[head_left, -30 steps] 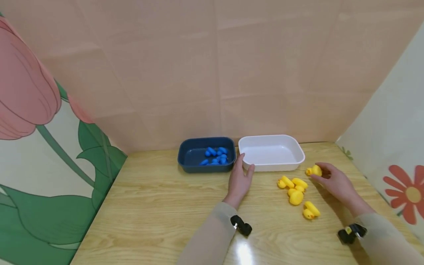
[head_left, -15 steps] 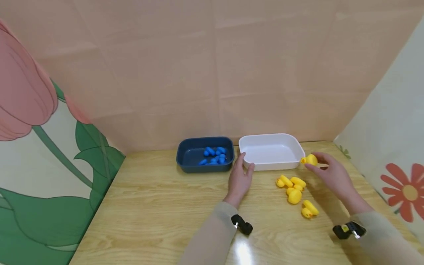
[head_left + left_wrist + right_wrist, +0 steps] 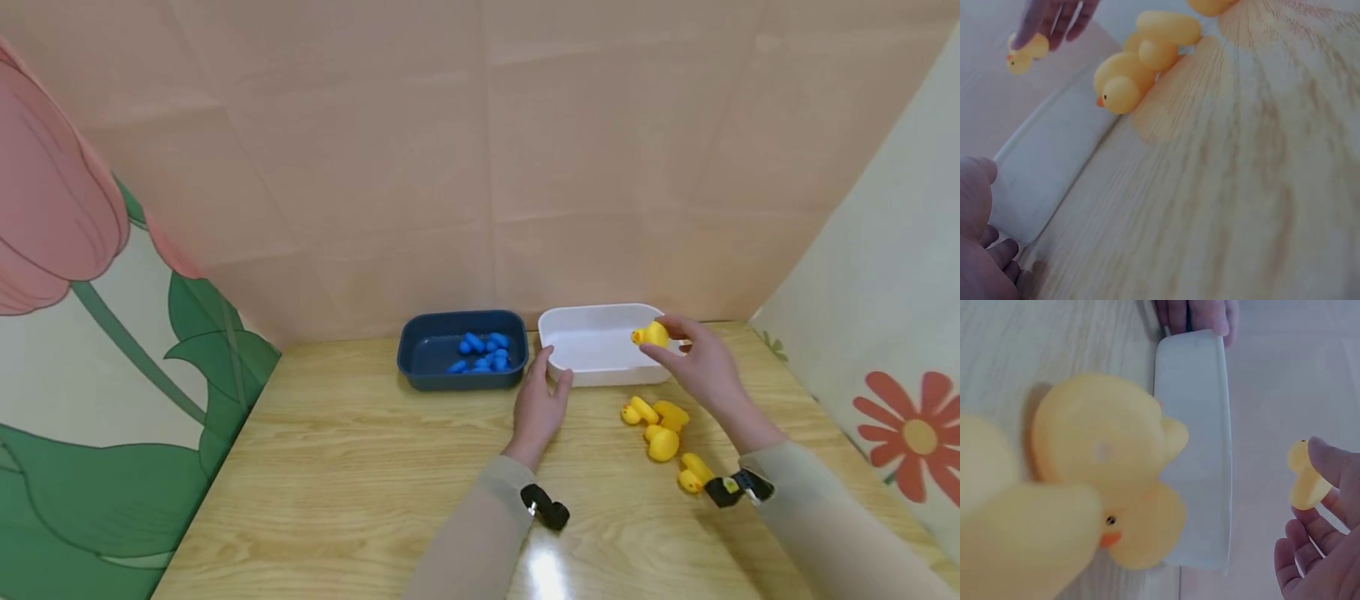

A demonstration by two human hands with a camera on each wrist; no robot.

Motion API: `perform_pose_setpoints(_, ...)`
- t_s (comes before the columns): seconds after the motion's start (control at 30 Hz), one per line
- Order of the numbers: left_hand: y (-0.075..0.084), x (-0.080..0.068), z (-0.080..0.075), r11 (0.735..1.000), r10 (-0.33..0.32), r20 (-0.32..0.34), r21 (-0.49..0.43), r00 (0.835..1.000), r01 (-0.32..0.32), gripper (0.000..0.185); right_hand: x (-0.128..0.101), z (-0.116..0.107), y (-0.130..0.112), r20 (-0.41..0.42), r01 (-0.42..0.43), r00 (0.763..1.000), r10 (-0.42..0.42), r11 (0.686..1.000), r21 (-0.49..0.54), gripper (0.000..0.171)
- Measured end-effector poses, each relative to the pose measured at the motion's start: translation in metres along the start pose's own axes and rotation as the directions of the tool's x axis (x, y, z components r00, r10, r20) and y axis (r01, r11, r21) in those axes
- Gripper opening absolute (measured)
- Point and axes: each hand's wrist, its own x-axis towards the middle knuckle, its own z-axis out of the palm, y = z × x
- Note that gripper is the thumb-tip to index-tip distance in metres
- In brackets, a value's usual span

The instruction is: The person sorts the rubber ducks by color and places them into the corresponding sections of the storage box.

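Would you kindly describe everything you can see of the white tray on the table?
The white tray is a shallow rectangular dish with rounded corners and a rolled rim, seemingly smooth plastic, and nothing lies inside it. It sits flat on the wooden table, right of the dark blue tray. The left hand touches its near left corner, and the right hand holds a yellow duck above its right side.
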Motion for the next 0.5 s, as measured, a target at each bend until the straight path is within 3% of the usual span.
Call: perform_pose_setpoints(0.5, 0.004, 0.001, 0.007, 1.0, -0.026, 0.01, -0.009, 1.0, 0.026, 0.057, 0.03, 0.024, 0.003, 0.147, -0.025, 0.989, 0.031, 0.999, -0.042, 0.068)
